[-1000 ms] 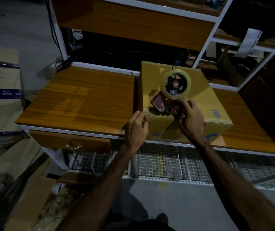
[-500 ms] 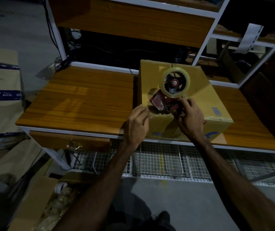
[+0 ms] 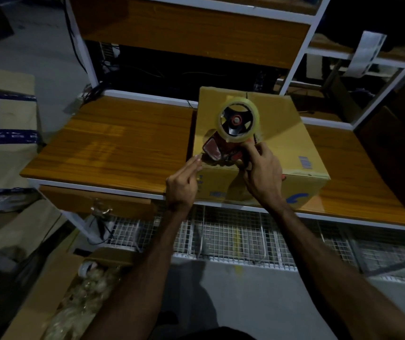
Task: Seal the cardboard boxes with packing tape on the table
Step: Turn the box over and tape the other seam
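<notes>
One cardboard box (image 3: 258, 133) sits at the desk's (image 3: 113, 143) front edge as we start taping: our right hand (image 3: 262, 173) grips the tape gun (image 3: 231, 143) at its near rim, left hand (image 3: 184, 182) open, fingers pressing the box corner; top seam apparently untaped.

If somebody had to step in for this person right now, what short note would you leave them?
Right hand: grips the handle of the red tape dispenser, which sits on the near top edge of the cardboard box.
Left hand: fingers straight, pressing against the box's near left corner beside the dispenser's front end.
Box: closed, standing on the wooden table at its front edge.
Done: dispenser placed at the near end of the top.
Left: no tape strip is visible along the top, though the light is dim; likely run the dispenser across, cut, press down.
</notes>
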### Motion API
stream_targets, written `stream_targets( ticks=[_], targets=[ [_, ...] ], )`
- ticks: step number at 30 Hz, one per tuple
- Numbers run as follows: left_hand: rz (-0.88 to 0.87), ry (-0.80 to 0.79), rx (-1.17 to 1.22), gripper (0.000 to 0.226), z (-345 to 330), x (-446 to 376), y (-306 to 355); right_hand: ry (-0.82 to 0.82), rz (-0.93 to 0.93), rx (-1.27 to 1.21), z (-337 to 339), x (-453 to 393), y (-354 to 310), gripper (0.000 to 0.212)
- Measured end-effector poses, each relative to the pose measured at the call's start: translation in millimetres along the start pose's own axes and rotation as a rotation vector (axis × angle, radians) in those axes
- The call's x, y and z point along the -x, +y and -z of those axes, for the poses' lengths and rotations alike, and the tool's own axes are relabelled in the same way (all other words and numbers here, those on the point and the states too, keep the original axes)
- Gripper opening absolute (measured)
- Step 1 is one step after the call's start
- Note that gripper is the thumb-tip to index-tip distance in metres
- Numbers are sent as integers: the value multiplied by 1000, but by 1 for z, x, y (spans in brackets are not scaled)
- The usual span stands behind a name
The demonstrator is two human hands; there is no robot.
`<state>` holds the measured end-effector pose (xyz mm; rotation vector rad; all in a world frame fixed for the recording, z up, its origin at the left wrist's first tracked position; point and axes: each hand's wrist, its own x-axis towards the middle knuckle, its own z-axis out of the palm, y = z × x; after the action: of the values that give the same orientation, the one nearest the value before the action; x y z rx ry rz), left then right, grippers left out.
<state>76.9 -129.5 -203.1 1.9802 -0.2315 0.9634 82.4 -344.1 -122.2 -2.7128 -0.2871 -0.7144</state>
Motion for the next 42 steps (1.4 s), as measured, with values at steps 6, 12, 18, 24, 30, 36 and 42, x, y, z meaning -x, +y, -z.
stream_targets(
  ticks=[6,12,18,24,30,36,42],
  targets=[
    [72,21,-55,31,-1,3,11,-1,-42,27,18,7,62,53],
    [161,39,-83,28,-3,5,20,5,-134,11,60,31,155,51],
    [283,27,-69,28,-3,5,34,49,-209,-22,92,58,233,52],
    [284,34,-139,28,-9,4,46,108,-240,-112,88,75,253,45],
    [91,-123,-472,47,-24,3,79,125,-219,-177,85,75,257,38],
    [-162,-437,-491,36,-98,14,141,125,-199,-201,86,73,259,40],
    [-215,-484,-443,32,-172,18,192,112,-205,-193,87,73,258,40]
  ],
)
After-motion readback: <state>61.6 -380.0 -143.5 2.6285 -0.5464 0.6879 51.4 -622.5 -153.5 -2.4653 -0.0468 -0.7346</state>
